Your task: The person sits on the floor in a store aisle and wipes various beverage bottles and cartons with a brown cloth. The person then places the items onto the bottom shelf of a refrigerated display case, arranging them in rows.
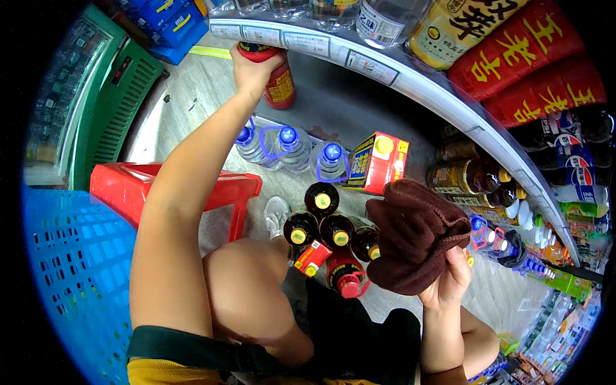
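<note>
At the left end of a low shelf, my left hand [255, 70] grips a red-labelled bottle [280, 89] by its upper part. The bottle stands upright on the dark shelf board [332, 96]. A folded dark brown cloth [416, 236] is in my right hand [450, 279], above the floor. Several dark bottles with yellow caps [337, 228] stand close together between my legs. Beside them are a small red carton [313, 258] and a red bottle with a red cap and handle [345, 274]. A larger red and black carton [378, 163] stands near the shelf edge.
Clear jugs with blue caps [293, 144] line the shelf front. A red plastic stool [127, 185] and a blue plastic basket [82, 255] stand to my left, near a green cooler [127, 82]. The curved upper shelf edge [337, 48] overhangs my left hand. More bottles [471, 178] fill the right.
</note>
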`<action>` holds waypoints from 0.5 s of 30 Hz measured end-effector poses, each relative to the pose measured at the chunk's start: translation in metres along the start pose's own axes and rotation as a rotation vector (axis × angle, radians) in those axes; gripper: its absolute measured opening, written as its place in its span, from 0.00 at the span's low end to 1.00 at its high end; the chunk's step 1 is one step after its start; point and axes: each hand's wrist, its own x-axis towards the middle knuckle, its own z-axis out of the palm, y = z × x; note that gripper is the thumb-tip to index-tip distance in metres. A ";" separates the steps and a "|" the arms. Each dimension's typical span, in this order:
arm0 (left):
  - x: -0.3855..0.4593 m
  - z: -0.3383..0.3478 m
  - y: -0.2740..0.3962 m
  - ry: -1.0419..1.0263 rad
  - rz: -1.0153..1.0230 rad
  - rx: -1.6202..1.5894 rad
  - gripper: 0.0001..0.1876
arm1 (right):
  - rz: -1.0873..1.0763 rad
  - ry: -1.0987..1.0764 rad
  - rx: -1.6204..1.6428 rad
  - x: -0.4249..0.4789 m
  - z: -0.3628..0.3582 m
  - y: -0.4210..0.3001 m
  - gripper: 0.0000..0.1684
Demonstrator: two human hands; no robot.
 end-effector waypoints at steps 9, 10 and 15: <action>-0.007 -0.026 -0.012 0.221 -0.287 -0.718 0.29 | 0.011 -0.012 0.020 0.009 -0.001 -0.006 0.30; -0.017 -0.028 0.000 0.291 -0.511 -0.728 0.28 | 0.010 -0.002 -0.038 0.008 0.003 -0.007 0.31; -0.036 -0.059 0.006 0.242 -0.600 -0.738 0.26 | -0.111 -0.081 -0.270 0.005 0.038 -0.001 0.36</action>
